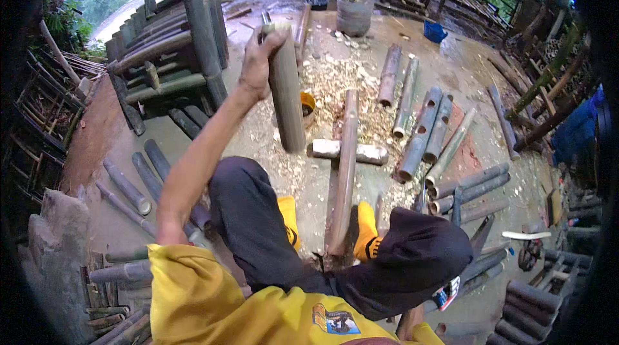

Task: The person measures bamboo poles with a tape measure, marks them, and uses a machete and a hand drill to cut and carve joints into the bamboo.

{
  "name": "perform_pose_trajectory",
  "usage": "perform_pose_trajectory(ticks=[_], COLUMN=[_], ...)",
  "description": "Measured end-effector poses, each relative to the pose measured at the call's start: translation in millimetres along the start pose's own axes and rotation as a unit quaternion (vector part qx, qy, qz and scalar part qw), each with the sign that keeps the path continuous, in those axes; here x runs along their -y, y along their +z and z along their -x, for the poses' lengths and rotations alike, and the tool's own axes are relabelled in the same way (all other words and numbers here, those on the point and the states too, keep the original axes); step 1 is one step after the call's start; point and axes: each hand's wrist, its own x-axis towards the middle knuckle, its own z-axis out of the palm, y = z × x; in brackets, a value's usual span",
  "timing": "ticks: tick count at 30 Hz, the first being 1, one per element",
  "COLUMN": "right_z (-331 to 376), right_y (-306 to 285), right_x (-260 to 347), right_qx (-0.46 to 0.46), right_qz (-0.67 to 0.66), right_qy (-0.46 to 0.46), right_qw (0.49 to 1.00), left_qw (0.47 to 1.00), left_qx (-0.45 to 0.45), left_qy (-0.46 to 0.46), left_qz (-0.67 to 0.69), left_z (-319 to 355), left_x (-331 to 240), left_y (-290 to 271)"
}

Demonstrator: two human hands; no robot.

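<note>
Bamboo poles (138, 187) lie on the floor at left. Left hand (258, 64) is raised and clenched around a short bamboo billet (285, 93), held like a mallet. Below centre, a long split bamboo (343, 171) rests on a wood block (330, 149) between yellow shoes (365, 229). Right hand is out of view, grip unknown. Strike squarely, feet clear.

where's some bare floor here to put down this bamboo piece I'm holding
Bare concrete lies past the row of short bamboo poles, toward the blue bucket, and at far left beside the bamboo bench. It is crowded in front: shavings, a long pole on a block. Your left hand grips the bamboo piece.
</note>
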Motion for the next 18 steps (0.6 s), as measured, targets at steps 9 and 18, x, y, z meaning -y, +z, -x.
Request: perform_pose_trajectory(ticks=[9,18], right_z=[5.6,-47.2], right_y=[27.2,37.8], right_x=[19.0,71.7], right_qx=[0.022,0.019], right_qz=[-0.027,-0.088], right_qy=[0.000,0.002], right_qw=[0.999,0.996], left_qw=[0.994,0.982], left_qx=[-0.037,-0.094], left_qy=[0.032,0.023], left_qz=[-0.095,-0.160], left_z=[2.2,67.2], left_x=[3.9,107.9], left_y=[11.2,41.8])
